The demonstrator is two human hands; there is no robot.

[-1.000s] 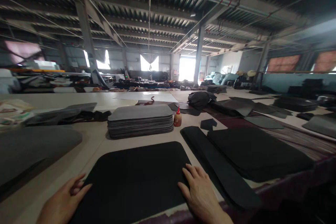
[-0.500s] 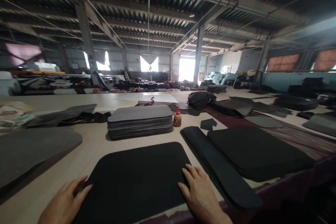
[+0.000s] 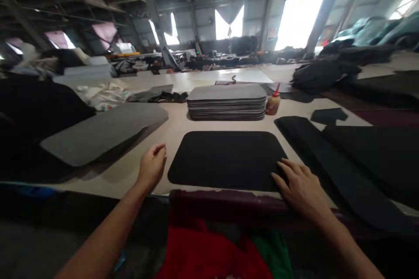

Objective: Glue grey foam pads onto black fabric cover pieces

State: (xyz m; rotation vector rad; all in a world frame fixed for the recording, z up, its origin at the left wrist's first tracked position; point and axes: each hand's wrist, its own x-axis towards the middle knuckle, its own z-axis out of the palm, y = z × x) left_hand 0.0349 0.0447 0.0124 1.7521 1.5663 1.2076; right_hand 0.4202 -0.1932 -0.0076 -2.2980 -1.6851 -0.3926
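Observation:
A black rounded-corner sheet (image 3: 225,159) lies flat on the table in front of me. My right hand (image 3: 301,183) rests at its right edge, fingers spread and fingertips on the sheet. To the left of the sheet, apart from it, my left hand (image 3: 153,163) hovers with its fingers curled in; nothing shows in them. Just behind the sheet stands a neat stack of grey rounded panels (image 3: 227,102). Beside that stack is a squeeze bottle (image 3: 273,103) with a red nozzle and amber-brown contents.
Long dark padded strips (image 3: 324,165) and a black panel pile (image 3: 382,152) lie at the right. On the left is a large grey sheet (image 3: 108,133). A dark cloth bundle (image 3: 322,76) sits farther back. Maroon covering (image 3: 225,202) hangs over the table's front edge.
My left hand has come off the sheet's left edge and curled its fingers. My right hand stays at the right edge. The view has turned left and down, and the sheet lies squarer to me.

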